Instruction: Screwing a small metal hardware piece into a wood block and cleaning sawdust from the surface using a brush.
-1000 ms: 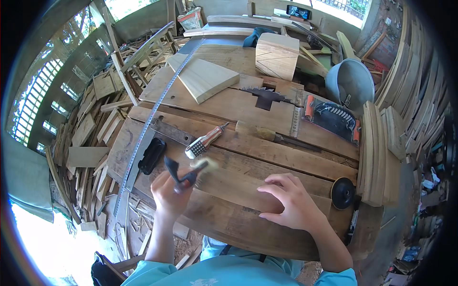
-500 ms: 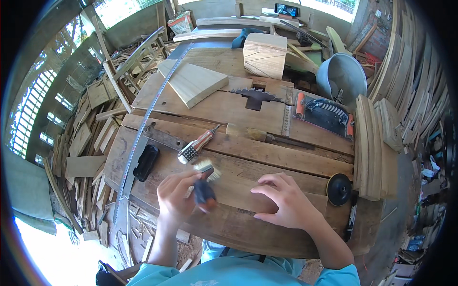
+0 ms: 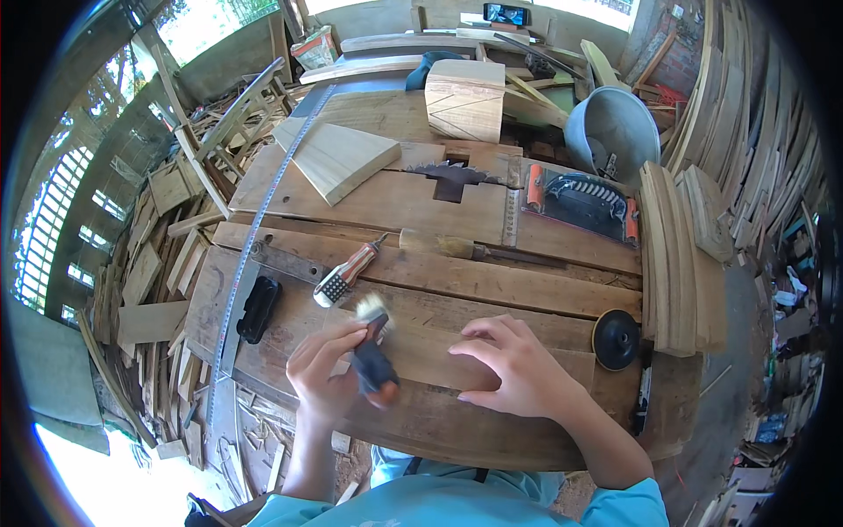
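Our left hand (image 3: pixel 323 373) has its fingers (image 3: pixel 338 338) curled tight around a brush (image 3: pixel 373 351). The brush has a dark handle and pale bristles. The bristles point away from us and look blurry. The brush sits over a flat board (image 3: pixel 492 356) at the near edge of the tabletop (image 3: pixel 290 198).

Our right hand (image 3: pixel 514 373) is just to the right of the brush. Its fingers (image 3: pixel 479 332) are spread wide and press flat on the board. It holds nothing.

Just past the brush lies a screwdriver (image 3: pixel 345 274) with a red and white striped handle. To the right of the screwdriver is a chisel (image 3: pixel 474 249) with a wooden handle. Left of the brush lies a small black thing (image 3: pixel 258 308), next to a long metal ruler (image 3: pixel 256 233) that runs away from us. Well to the right of the brush sits a round black disc (image 3: pixel 615 339).

Farther from the brush, past the screwdriver, a pale wood slab (image 3: pixel 336 158) lies flat. Far behind it stands a wood block (image 3: pixel 464 101). To the far right of the brush is a sander (image 3: pixel 580 204) with orange ends. Past that is a grey metal bucket (image 3: pixel 612 133). Curved wood strips (image 3: pixel 672 255) are stacked at the right edge of the tabletop. Scrap wood (image 3: pixel 145 281) lies piled on the ground, far left of the brush.
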Demonstrator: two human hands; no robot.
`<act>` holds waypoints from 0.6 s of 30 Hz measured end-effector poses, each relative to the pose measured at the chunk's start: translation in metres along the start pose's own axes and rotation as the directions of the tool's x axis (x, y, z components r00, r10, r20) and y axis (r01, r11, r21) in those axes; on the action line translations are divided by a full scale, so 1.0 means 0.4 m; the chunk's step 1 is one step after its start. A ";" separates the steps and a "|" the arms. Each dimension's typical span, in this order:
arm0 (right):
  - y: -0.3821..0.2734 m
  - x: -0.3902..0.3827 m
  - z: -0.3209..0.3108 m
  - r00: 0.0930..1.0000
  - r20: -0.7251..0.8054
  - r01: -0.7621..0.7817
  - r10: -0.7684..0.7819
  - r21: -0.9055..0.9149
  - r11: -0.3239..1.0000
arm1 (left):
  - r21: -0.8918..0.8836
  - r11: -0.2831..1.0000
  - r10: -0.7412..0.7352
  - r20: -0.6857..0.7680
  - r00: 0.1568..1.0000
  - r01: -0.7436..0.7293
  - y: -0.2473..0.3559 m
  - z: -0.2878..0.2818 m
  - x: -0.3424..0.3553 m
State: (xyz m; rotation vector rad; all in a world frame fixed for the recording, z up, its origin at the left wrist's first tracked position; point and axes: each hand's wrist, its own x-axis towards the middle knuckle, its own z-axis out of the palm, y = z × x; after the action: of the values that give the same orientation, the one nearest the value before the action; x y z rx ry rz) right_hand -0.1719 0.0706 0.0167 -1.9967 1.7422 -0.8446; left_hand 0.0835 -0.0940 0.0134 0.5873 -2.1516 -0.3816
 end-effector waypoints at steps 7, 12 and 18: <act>0.001 0.006 -0.001 1.000 -0.009 -0.001 0.001 -0.003 1.000 | -0.456 0.867 -0.077 0.273 0.959 0.200 0.086 0.044 -0.062; -0.001 0.005 0.001 1.000 -0.007 -0.025 0.025 0.007 1.000 | -0.326 0.902 -0.190 0.285 0.939 0.282 0.099 0.045 -0.051; -0.002 0.004 -0.003 1.000 -0.012 -0.019 0.019 0.026 0.999 | -0.069 0.996 -0.054 0.007 0.999 0.054 0.018 0.046 -0.008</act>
State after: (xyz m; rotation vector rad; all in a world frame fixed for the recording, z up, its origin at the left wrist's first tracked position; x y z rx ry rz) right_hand -0.1720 0.0694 0.0185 -1.9593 1.7459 -0.8705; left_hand 0.0684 -0.0850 0.0036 0.6064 -2.1215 -0.4858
